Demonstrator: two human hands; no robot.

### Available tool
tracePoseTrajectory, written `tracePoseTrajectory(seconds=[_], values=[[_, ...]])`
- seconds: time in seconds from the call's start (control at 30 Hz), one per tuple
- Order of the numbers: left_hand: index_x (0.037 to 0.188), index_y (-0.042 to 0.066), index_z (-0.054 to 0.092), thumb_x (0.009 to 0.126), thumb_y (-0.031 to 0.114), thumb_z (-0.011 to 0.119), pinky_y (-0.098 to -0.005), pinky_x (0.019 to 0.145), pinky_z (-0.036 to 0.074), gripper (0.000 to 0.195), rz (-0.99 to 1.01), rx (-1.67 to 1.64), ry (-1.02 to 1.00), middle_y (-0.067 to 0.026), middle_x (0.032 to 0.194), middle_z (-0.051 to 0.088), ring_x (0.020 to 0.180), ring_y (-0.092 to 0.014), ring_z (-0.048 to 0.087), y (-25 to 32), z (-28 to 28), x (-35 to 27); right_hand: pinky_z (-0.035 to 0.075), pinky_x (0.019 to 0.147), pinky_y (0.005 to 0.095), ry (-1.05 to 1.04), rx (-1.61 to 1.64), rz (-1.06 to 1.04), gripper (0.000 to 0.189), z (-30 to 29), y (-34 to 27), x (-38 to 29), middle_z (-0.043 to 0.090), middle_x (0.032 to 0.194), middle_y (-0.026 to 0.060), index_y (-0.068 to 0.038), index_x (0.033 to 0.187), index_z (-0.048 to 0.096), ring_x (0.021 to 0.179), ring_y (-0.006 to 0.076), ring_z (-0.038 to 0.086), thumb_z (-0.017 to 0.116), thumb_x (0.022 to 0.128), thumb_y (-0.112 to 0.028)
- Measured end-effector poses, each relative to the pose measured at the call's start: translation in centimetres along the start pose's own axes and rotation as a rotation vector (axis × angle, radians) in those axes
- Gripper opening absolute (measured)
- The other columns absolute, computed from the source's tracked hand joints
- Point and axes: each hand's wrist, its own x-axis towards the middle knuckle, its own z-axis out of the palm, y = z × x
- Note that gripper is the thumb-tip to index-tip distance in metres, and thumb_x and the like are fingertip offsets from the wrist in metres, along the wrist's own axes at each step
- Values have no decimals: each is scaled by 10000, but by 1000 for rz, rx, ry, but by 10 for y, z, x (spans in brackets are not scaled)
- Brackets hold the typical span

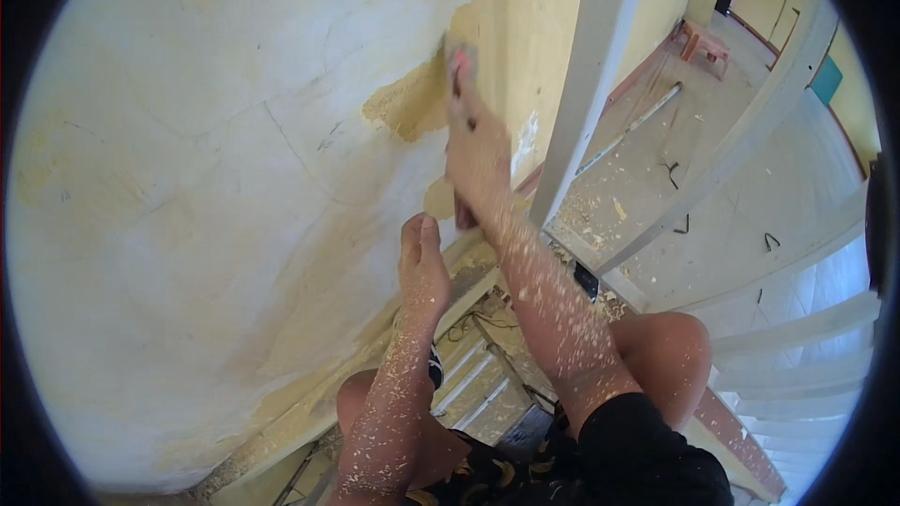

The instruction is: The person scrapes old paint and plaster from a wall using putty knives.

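My right hand (481, 154) grips a hand tool, seemingly a scraper (462, 63), against the wall (246, 154). Motion blurs the tool; a reddish part shows beyond my fingers and a brownish handle end below my palm. Beside the tool lies a jagged patch of yellow old paint (415, 102), bordered by bare whitish plaster. Lower and to the left, my left hand (424, 267) is at the wall with its fingers close together; its palm side is hidden. Pale paint flakes cover both forearms.
White railing posts (598, 63) rise close to my right arm. Below me are a metal ladder or frame (506, 365) and a flake-strewn ledge (471, 263). On the tiled floor are a pole (633, 128), bent metal pieces (771, 242) and a pink plastic stool (703, 46).
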Motion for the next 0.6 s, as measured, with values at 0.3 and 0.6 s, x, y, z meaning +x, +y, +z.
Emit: tracePoseTrajectory(seconds=[0.3, 0.6], values=[[1190, -18, 463, 983, 366, 381, -365, 900, 402, 444, 54, -73, -91, -200, 1094, 566, 997, -270, 550, 4, 2, -7, 470, 425, 323, -295, 194, 431, 486, -20, -49, 6, 508, 645, 112, -161, 1422, 336, 462, 170, 511, 436, 949, -207], [1274, 9, 404, 978, 325, 406, -303, 718, 503, 433, 156, -395, -119, -139, 1121, 555, 931, -204, 589, 21, -18, -15, 445, 428, 272, -154, 527, 408, 530, 8, -44, -3, 455, 671, 43, -193, 1461, 205, 477, 126, 474, 414, 976, -235]])
